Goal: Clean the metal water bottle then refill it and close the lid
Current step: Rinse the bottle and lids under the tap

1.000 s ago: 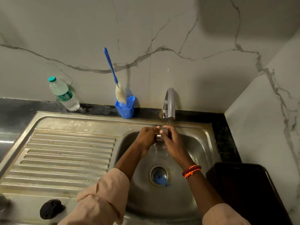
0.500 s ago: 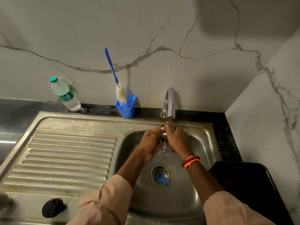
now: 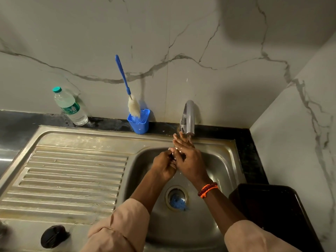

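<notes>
Both hands are together over the sink basin [image 3: 221, 166], just below the tap spout [image 3: 189, 117]. My left hand [image 3: 163, 165] has its fingers curled round a small object, which is almost fully hidden between the hands; earlier it looked like a small metal piece. My right hand [image 3: 189, 160] lies against the left, wet, with straight fingers reaching up to the spout's mouth. A black round lid [image 3: 52, 236] lies on the near left corner of the drainboard. No metal bottle body is plainly visible; a blurred grey shape [image 3: 2, 231] shows at the left edge.
A blue-handled bottle brush [image 3: 125, 84] stands in a blue cup [image 3: 139, 122] at the back wall. A plastic water bottle [image 3: 71, 108] leans there too. The ribbed drainboard [image 3: 69, 179] lies left, a black tray [image 3: 272, 215] right. Something blue sits in the drain [image 3: 177, 198].
My right fingers have straightened and risen to the spout. The small metal piece seen between the hands is now covered. The splashing water under the tap is no longer visible.
</notes>
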